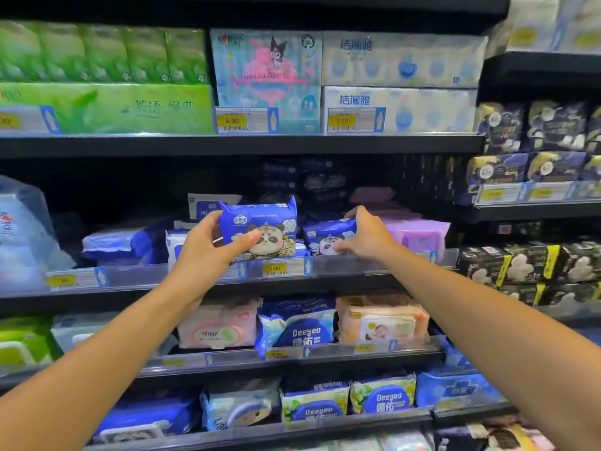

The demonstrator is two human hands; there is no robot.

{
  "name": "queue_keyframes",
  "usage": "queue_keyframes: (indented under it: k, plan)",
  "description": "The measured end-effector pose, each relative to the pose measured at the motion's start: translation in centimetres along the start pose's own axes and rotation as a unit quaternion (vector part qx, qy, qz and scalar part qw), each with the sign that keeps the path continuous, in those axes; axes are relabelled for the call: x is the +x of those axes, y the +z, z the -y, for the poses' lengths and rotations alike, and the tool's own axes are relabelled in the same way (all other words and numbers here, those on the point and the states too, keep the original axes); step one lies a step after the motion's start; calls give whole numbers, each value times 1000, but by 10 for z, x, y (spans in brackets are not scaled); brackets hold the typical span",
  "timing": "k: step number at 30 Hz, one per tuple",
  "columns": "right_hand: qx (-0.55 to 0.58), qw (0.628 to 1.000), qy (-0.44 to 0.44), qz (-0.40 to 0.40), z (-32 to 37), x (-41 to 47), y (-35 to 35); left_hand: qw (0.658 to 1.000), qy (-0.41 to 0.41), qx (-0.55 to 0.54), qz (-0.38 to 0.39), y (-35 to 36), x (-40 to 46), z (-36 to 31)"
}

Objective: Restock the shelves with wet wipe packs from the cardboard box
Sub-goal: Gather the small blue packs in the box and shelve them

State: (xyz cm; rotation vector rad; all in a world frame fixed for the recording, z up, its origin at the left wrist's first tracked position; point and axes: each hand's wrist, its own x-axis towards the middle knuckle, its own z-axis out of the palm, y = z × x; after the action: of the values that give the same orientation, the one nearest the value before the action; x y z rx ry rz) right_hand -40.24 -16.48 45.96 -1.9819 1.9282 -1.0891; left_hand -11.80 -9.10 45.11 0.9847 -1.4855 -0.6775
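Dark shop shelves (247, 145) stacked in tiers, price tags along clear rails. Both arms stretched forward to the middle tier. Left grip (208, 247) closed around a blue panda wipe pack (260, 227), lifted above the rail. Right grip (366, 237) pinching a second panda pack (327, 237) standing on the shelf.

Retail shop aisle, supermarket type. Black metal shelves (247, 145) stacked in tiers, each tier fronted by a clear plastic strip. Yellow price tags (232, 121) with barcodes and blue arrow markers clipped along the shelf edges; one reads 6.90, another 3.50. Stock is faced forward in rows: green plastic-wrapped tissue bundles (104, 107), blue panda-print wet wipe packs (328, 236), dark navy packs (533, 167) on the neighbouring bay.
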Motion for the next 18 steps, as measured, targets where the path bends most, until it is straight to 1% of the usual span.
queue_keyframes:
  k: [3,5,6,7,8,9,11,13,15,18]
  plan:
    - [-34,999,-15,-18,0,6,4,1000,-7,-2,-1,3,5,7]
    - [-120,990,-43,-55,0,6,6,1000,-8,5,-5,2,7,10]
    - [-175,979,-71,-80,0,6,6,1000,-6,10,-8,1,8,11]
    - [-206,967,-112,-103,-1,6,6,1000,-3,14,-12,1,9,11]
    - [-201,960,-160,-113,0,6,5,1000,-1,18,-18,0,10,11]
    - [-173,957,-208,-110,2,5,4,1000,1,18,-23,-1,11,10]
    - [-101,949,-289,-72,7,4,4,999,3,14,-28,-2,13,8]
    - [-68,943,-325,10,16,2,6,999,7,13,-31,-3,14,6]
    - [-96,936,-327,82,24,0,13,999,11,15,-39,-5,16,3]
    - [-151,938,-295,103,34,4,23,999,9,15,-48,-12,19,0]
